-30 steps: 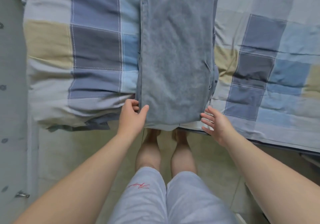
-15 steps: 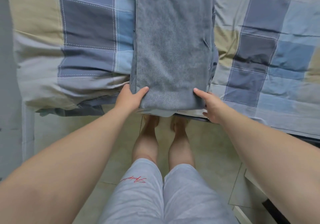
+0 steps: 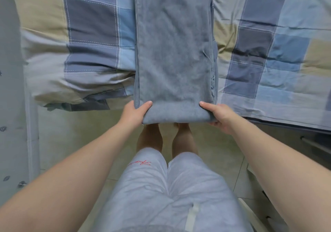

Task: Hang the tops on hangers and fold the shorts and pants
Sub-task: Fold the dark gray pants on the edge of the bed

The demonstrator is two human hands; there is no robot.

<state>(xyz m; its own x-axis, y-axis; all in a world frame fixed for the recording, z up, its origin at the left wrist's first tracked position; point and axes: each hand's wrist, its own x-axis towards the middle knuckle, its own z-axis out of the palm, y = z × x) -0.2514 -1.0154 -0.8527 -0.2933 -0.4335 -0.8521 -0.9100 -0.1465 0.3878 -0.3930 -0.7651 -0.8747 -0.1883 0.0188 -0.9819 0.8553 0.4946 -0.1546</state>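
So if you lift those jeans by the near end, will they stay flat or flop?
Probably flop: the jeans bend softly where the left hand and right hand grip them. Folded in layers of thick-looking denim, they likely feel fairly heavy for cloth. The coarse weave probably won't slip.

Folded grey-blue jeans [image 3: 174, 52] are laid lengthwise across the checked bedspread [image 3: 268, 52], their near end overhanging the bed's front edge. That end is gripped at its left corner by the left hand [image 3: 134, 114] and at its right corner by the right hand [image 3: 217, 116], thumbs on top. Pale shorts [image 3: 161, 196] and bare feet are seen below, over a tiled floor [image 3: 77, 138].
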